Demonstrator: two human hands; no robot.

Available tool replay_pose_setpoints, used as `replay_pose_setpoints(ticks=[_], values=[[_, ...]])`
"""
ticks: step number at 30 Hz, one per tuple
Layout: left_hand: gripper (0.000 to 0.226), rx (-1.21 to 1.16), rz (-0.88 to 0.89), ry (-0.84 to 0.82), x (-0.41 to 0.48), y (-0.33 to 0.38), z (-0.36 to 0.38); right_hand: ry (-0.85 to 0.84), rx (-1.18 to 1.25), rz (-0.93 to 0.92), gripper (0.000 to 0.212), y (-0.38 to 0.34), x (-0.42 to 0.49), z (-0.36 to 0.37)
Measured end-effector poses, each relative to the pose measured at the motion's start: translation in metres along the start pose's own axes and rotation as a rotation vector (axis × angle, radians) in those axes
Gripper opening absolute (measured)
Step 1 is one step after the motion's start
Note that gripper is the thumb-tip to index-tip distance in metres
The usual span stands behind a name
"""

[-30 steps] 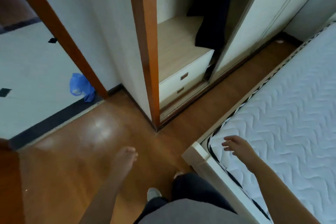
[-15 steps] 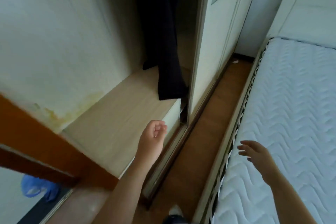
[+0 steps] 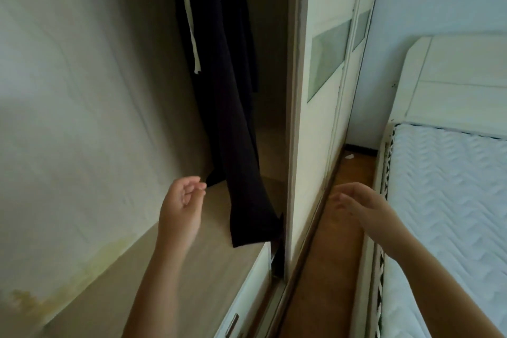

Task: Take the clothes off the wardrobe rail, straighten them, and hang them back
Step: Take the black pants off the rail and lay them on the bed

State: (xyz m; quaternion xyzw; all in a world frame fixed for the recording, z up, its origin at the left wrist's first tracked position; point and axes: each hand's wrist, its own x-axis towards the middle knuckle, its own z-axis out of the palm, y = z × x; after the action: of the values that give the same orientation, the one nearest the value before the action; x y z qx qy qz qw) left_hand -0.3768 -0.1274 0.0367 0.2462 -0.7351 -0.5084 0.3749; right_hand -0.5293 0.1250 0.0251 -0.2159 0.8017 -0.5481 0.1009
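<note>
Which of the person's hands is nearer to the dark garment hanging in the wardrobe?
Left. The left hand is inside the wardrobe, just left of the dark garment near its lower end, not touching. The right hand is outside, past the sliding door.

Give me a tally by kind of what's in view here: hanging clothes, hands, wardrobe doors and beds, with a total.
Dark hanging garment: 1 for sure; whether the dark fabric behind it is a second piece cannot be told
Hands: 2, left hand and right hand, both empty
Sliding wardrobe doors: 2
Bed: 1
Total: 6
</note>
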Motion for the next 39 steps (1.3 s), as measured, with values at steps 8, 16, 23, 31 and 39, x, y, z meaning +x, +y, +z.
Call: replay_pose_setpoints(ticks=[8,16,23,31,39], values=[[0.025,-0.081,0.111,0.047,0.126,0.020,0.001,-0.123,-0.097,-0.337,0.020,-0.130,0.145,0.034],[0.024,-0.141,0.233,0.240,0.246,0.052,-0.003,-0.142,-0.084,-0.714,0.032,-0.277,0.286,0.059],[0.020,-0.149,0.329,0.273,0.255,0.085,-0.005,-0.123,0.086,-0.616,0.051,-0.337,0.329,0.071],[0.017,-0.113,0.319,0.327,0.250,0.094,-0.011,-0.074,-0.162,-0.466,0.025,-0.389,0.362,0.079],[0.019,-0.108,0.298,0.395,0.239,0.088,-0.029,-0.080,0.202,-0.298,0.033,-0.399,0.379,0.075]])
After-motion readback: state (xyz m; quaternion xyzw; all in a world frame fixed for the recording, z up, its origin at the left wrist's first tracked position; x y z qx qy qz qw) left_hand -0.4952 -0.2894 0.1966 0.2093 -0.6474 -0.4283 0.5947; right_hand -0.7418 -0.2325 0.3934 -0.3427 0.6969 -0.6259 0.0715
